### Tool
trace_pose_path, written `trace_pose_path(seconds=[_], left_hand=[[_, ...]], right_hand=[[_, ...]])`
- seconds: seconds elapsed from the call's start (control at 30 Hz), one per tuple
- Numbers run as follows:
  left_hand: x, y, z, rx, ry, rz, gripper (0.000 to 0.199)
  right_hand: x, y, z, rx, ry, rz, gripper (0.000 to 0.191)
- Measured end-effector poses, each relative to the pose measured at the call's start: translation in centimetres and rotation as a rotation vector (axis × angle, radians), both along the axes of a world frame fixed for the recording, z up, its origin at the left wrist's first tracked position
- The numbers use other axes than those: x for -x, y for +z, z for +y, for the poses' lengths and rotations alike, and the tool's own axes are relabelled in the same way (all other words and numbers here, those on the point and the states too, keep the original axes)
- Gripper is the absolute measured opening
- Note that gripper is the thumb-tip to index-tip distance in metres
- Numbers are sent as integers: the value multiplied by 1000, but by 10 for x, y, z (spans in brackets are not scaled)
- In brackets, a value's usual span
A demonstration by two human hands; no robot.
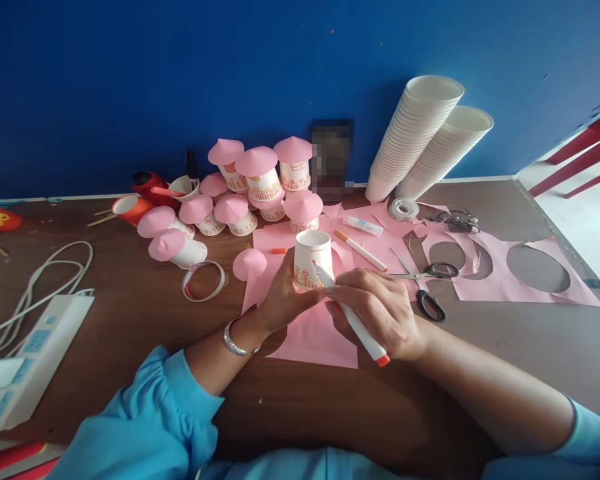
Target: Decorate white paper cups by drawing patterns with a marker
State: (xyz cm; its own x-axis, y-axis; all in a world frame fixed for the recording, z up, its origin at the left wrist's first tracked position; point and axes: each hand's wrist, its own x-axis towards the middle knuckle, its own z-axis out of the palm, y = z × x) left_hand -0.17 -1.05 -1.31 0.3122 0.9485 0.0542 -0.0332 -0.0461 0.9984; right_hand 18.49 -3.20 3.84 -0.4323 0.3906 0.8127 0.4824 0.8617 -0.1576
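Note:
My left hand (279,293) is wrapped round a white paper cup (311,259), its open end up. Orange and red flower drawings run round the cup's lower part, and a short red line shows near its top. In my right hand (380,310) is a white marker (355,327) with a red-orange end, its tip at the cup's side; I cannot tell whether it touches. An orange-red marker cap (277,251) lies just behind my left hand. Pink paper (320,340) spreads under both hands, with a small pink paper cone (250,265) to the left.
Several decorated cups with pink cone roofs (257,162) stand behind. Rightward lie scissors (420,275), an orange-capped marker (361,250), a glue tube (363,225), a tape roll (404,209) and cut pink sheets (500,287). Tall cup stacks (415,133) lean on the wall; a power strip (43,360) lies left.

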Motion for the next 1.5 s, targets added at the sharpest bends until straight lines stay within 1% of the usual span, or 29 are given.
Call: trace_pose_path(seconds=[0.1, 0.27, 0.37, 0.57, 0.8, 0.87, 1.0, 1.13, 1.33, 1.5], left_hand=[[-1, 1, 0, 19, -1, -19, 56], [-1, 0, 0, -9, 22, -21, 57], [0, -2, 0, -14, 20, -28, 57], [1, 2, 0, -34, 11, -14, 58], [2, -4, 0, -29, 21, -35, 56], [1, -3, 0, -29, 12, -35, 54], [1, 4, 1, -43, -8, -2, 49], [1, 10, 0, -11, 5, 2, 50], [0, 12, 0, 30, 24, -6, 54], [1, 13, 1, 15, 34, 45, 53]], right_hand=[[0, -4, 1, 6, -6, -7, 21], [1, -7, 2, 14, -22, -15, 25], [1, -6, 2, -2, -31, -22, 26], [1, -1, 3, 3, -40, -43, 22], [3, 1, 2, 44, -10, -38, 20], [3, 1, 2, 49, -6, -38, 18], [3, -1, 1, 53, 8, -31, 16], [4, -3, 0, 47, 22, -39, 18], [5, -4, 0, 60, 22, -46, 19], [4, -3, 0, 57, 24, -32, 21]])
